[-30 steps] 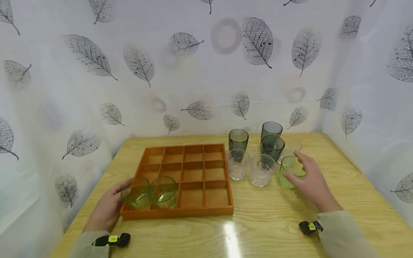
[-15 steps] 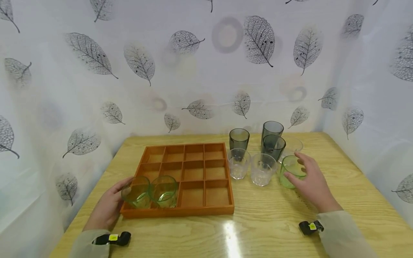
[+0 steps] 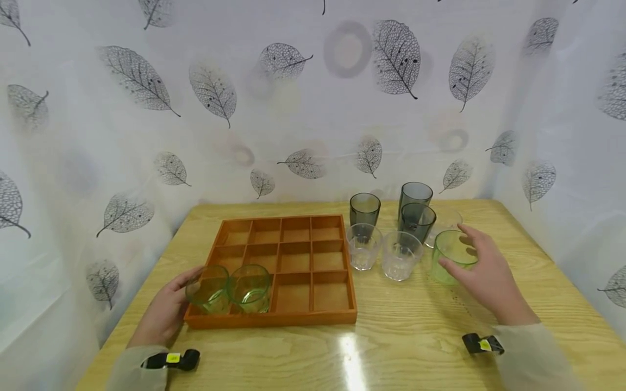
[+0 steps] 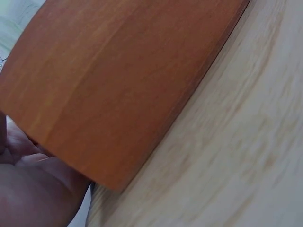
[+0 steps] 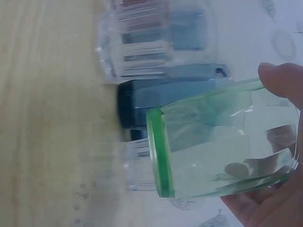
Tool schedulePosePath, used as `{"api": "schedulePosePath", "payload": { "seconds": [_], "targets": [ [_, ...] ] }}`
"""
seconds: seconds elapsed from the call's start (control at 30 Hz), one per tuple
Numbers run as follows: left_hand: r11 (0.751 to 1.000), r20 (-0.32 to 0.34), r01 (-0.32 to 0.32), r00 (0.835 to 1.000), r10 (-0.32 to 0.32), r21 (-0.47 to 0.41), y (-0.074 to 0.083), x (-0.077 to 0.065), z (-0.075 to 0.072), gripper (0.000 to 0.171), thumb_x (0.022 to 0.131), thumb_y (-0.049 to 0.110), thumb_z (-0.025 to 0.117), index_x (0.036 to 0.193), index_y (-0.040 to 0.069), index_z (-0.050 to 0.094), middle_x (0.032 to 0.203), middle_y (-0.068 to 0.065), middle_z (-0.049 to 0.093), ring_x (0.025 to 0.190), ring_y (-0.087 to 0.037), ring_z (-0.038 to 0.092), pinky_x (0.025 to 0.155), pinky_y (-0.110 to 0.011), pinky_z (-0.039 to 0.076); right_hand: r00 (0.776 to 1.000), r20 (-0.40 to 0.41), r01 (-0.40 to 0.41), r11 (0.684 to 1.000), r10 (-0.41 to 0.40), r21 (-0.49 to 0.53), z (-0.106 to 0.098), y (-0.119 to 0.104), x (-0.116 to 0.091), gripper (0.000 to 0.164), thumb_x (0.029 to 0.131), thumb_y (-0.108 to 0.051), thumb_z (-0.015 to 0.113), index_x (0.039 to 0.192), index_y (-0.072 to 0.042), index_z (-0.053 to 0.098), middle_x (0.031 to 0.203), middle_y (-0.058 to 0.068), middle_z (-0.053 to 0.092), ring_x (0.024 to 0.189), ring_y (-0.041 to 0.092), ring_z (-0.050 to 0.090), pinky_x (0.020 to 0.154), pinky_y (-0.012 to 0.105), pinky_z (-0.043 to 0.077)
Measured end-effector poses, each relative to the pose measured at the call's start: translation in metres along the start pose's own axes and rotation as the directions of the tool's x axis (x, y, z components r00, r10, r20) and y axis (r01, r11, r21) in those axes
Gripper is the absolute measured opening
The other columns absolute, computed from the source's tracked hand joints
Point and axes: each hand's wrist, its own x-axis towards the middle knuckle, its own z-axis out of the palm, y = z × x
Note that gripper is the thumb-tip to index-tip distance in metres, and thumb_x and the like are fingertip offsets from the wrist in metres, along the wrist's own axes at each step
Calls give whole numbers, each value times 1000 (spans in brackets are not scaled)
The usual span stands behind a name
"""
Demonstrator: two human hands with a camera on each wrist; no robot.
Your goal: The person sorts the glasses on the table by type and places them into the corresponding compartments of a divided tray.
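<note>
My left hand (image 3: pixel 163 312) rests at the left side of a wooden divided tray (image 3: pixel 274 319), its fingertips by the rim. In the left wrist view, part of that hand (image 4: pixel 42 184) shows behind the tray's front wall (image 4: pixel 118 94). Two green glasses stand in the front row of compartments: the left glass (image 3: pixel 207 293) beside my fingers, the other glass (image 3: pixel 249 288) to its right. With thumb and fingers around its upper part, my right hand (image 3: pixel 496 277) grips a third green glass (image 3: pixel 447 266). Tilted in the right wrist view, this glass (image 5: pixel 213 142) shows its thick green base above the table.
Right of the tray stand two clear glasses, one nearer the tray (image 3: pixel 363 252) and one farther right (image 3: pixel 400 260). Behind them are dark grey tumblers (image 3: pixel 364 209). Another clear glass (image 3: pixel 442 217) stands partly hidden behind the held one. A leaf-patterned curtain (image 3: pixel 303 108) surrounds the table (image 3: pixel 274 353).
My right hand has lifted the green glass slightly and moved it right, away from the clear glasses. The left hand stays by the tray. The head view has shifted a little.
</note>
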Motion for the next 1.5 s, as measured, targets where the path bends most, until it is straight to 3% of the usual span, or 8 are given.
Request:
{"api": "schedulePosePath", "payload": {
  "seconds": [0.23,0.47,0.7,0.83,1.03,1.33,1.5],
  "targets": [
    [999,-4,-9,1000,9,-40,0,-1,2,55,103,29,61,153,12,45,131,19,54,120,-2,51,95,-19,45,1000,17,-18,999,17,31,-18,-22,-3,96,90,-40,78,164,-25,18,151,26,39,123,55,47,84,71,43],
    [999,-12,3,1000,-4,-31,1,-2,1,58,103,30,61,155,13,42,134,17,49,120,-1,50,96,-18,44,997,44,56,995,-60,85,-21,-51,-8,93,88,-35,81,162,-28,25,151,16,44,124,48,50,91,68,41],
    [1000,-2,16,1000,-16,-14,1,0,0,67,104,32,60,159,7,31,152,1,36,123,0,46,97,-17,43,979,95,166,976,-181,142,-8,-81,-6,88,88,-27,82,160,-28,31,148,8,48,124,34,53,91,34,48],
    [1000,1,12,1000,-12,-2,2,0,0,68,104,33,59,160,7,31,149,6,40,124,1,45,97,-17,41,964,130,206,959,-233,196,7,-99,-2,86,87,-28,83,158,-31,34,148,1,48,128,23,50,100,30,42],
    [1000,8,2,1000,-2,7,1,0,-1,66,104,32,59,159,7,32,147,9,39,124,2,45,99,-16,38,934,205,225,927,-293,300,36,-117,7,85,86,-33,83,157,-32,34,147,1,48,127,25,51,102,51,43],
    [1000,11,9,1000,-9,-11,0,0,-1,66,105,30,58,160,6,30,149,6,37,121,3,47,97,-16,41,914,246,256,930,-321,263,81,-147,19,91,82,-44,84,158,-32,35,155,-6,39,131,26,47,100,61,43],
    [1000,21,6,1000,-6,11,0,1,-2,68,105,31,57,160,4,27,148,7,39,123,3,44,98,-16,39,900,285,253,928,-330,274,103,-164,21,94,82,-47,83,159,-33,32,158,-7,36,139,29,40,106,64,36]
  ]
}}
